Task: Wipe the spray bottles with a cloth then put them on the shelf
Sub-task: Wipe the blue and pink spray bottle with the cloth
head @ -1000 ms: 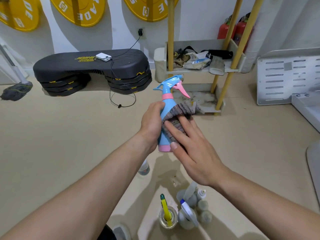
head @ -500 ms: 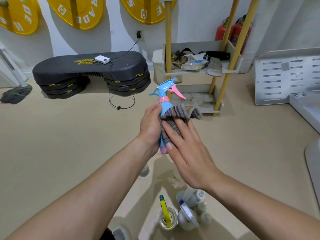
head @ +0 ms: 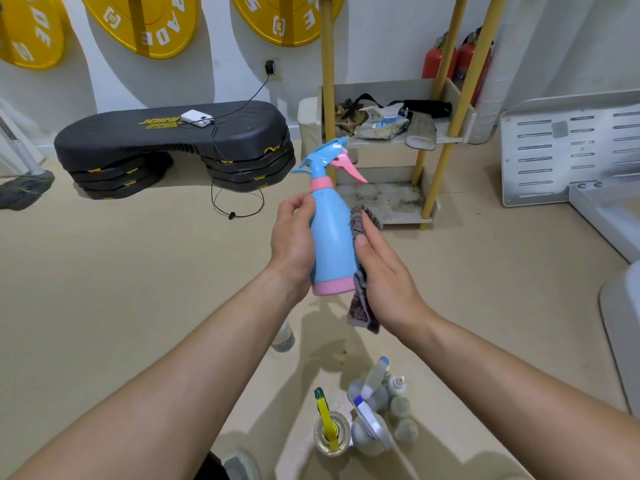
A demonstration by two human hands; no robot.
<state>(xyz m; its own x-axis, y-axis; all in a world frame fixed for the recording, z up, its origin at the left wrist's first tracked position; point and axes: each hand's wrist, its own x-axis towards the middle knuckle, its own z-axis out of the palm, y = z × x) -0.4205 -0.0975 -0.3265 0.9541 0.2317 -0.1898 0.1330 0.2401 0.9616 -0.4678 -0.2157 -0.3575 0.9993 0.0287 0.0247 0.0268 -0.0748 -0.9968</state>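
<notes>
Along the far left edge of a beige floor (head: 104, 289) sits a black step platform (head: 173, 140) with a small white device (head: 196, 118) on top. Near the middle, held upright in the air and tilted slightly left, is a blue spray bottle (head: 330, 244) with a pink collar, trigger and base. The left hand (head: 294, 237) grips its left side, fingers curled round the back and thumb resting near the bottle's shoulder. Against the bottle's right side lies a grey striped cloth (head: 360, 306), its lower end hanging free below the base. The right hand (head: 388, 285) presses the cloth flat to the bottle, fingers straight and close together, thumb lying along the cloth's edge. Below the hands, close to the floor's near edge, stand a clear bottle with a yellow sprayer (head: 330, 433) and a cluster of pale spray bottles (head: 375, 410), touching one another. Farther right, by the back wall, a shelf (head: 453, 135) on yellow poles holds rags, a crumpled packet and a black item on its middle tier; its bottom tier is stained.
</notes>
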